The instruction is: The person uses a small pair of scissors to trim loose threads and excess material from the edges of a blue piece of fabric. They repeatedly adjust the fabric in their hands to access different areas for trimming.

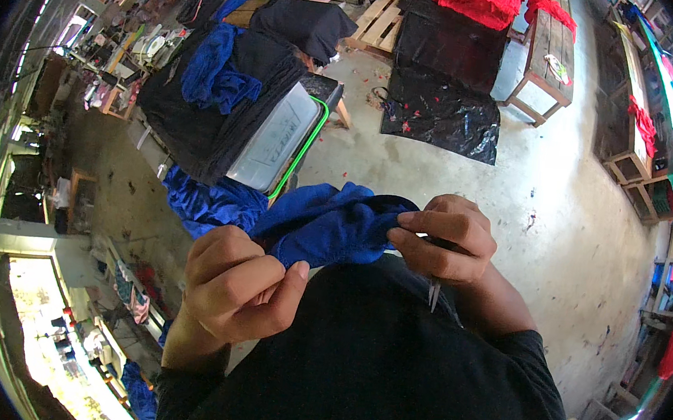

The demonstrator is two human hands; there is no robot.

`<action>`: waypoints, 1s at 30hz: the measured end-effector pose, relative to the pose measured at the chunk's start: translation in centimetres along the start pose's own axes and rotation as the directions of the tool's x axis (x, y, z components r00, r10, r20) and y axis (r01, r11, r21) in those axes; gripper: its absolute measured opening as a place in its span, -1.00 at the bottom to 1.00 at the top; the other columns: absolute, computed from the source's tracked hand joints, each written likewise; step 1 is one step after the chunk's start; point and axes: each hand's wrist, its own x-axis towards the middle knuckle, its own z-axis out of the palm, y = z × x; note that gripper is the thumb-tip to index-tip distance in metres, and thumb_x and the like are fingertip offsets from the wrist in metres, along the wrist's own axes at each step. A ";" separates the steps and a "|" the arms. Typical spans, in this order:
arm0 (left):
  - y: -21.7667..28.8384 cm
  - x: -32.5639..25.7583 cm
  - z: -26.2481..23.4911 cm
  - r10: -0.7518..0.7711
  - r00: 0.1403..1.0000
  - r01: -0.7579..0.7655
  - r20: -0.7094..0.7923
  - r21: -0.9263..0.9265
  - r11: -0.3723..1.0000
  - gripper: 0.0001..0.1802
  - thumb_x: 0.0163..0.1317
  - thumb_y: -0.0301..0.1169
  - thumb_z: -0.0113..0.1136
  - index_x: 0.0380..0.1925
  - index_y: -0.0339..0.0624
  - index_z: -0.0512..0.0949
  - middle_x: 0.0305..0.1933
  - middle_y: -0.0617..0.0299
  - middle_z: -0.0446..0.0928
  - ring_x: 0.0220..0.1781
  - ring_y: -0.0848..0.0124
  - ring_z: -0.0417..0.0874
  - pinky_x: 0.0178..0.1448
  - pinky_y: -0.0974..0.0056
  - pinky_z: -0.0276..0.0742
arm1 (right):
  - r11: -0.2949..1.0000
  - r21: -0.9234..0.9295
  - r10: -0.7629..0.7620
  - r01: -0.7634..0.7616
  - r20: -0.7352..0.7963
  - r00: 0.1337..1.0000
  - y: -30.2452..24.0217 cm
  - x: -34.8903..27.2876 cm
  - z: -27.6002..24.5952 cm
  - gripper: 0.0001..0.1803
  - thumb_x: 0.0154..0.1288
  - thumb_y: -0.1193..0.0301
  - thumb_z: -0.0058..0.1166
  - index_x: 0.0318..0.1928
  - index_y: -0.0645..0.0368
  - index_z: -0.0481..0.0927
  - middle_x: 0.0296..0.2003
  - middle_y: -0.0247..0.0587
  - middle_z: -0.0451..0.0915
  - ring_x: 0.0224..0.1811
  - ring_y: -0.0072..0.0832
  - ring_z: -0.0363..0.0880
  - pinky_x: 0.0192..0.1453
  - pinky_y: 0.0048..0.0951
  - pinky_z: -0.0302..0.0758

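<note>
Two hands are seen in the head view, both closed on one piece of blue cloth [327, 229] held up in front of the chest. The left hand [238, 285] is pinched shut on the near corner of the cloth, thumb pressed against the curled fingers. The right hand [446, 240] is clamped on the far edge, fingers folded over a bunched fold — and a pair of small metal snips [433, 292] is tucked in the same palm, the pointed tips showing just below the fingers.

The cloth is judged to be light, soft and limp: it sags and crumples between the two grips and holds no shape of its own. It is best taken at an edge or hem and kept taut between both hands, since a loose middle would slip and fold. Care is called for near the snip tips, which lie close to the fabric.

Beyond the left hand, more blue cloth [209, 203] is heaped below a grey tray with a green rim [277, 142], and dark garments [200, 118] are draped beside it. Well beyond the right hand, black sheeting [442, 99] lies on the concrete floor [561, 206] — red fabric [483, 0] is piled at its far end.
</note>
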 end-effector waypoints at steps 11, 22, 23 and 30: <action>-0.7 2.1 0.7 -0.601 0.751 0.660 0.273 -0.299 0.689 -0.91 0.09 -0.53 0.40 -0.36 -0.20 0.71 -0.42 0.27 0.49 -0.46 0.49 0.45 -0.37 0.42 0.31 | 0.523 0.439 0.703 -0.730 0.261 0.661 -0.1 1.5 -0.5 -0.92 0.26 0.52 0.26 -0.29 0.26 0.63 -0.35 -0.22 0.65 -0.28 -0.52 0.59 -0.14 -0.50 0.46; -0.8 1.4 2.0 -0.743 0.466 0.807 0.481 -0.576 0.133 -0.92 0.29 -0.51 0.26 -0.31 -0.33 0.64 -0.35 0.39 0.49 -0.35 0.68 0.43 -0.22 0.51 0.32 | -0.143 0.457 0.672 -0.878 0.696 0.253 -6.1 4.9 -1.3 -0.55 0.63 0.04 -0.35 -0.08 0.15 0.43 -0.43 -0.48 0.27 -0.40 -0.68 0.20 -0.31 -0.57 0.22; -0.6 1.3 2.0 -0.744 0.482 0.800 0.462 -0.579 0.158 -0.92 0.29 -0.52 0.25 -0.30 -0.33 0.64 -0.33 0.38 0.48 -0.34 0.68 0.43 -0.22 0.51 0.32 | -0.295 0.435 0.601 -0.851 0.777 0.189 -6.5 4.6 -0.8 -0.57 0.63 0.02 -0.35 -0.12 0.11 0.40 -0.44 -0.47 0.26 -0.47 -0.70 0.19 -0.42 -0.62 0.19; 0.7 2.1 1.0 -0.709 0.562 0.793 0.426 -0.522 0.315 -0.89 0.32 -0.57 0.20 -0.22 -0.43 0.61 -0.25 0.26 0.48 -0.30 0.60 0.57 -0.21 0.48 0.47 | -0.600 0.356 0.486 -0.716 0.874 0.028 -7.2 5.4 0.1 -0.43 0.60 -0.08 -0.45 0.02 0.16 0.42 -0.54 -0.48 0.21 -0.67 -0.71 0.07 -0.64 -0.63 0.02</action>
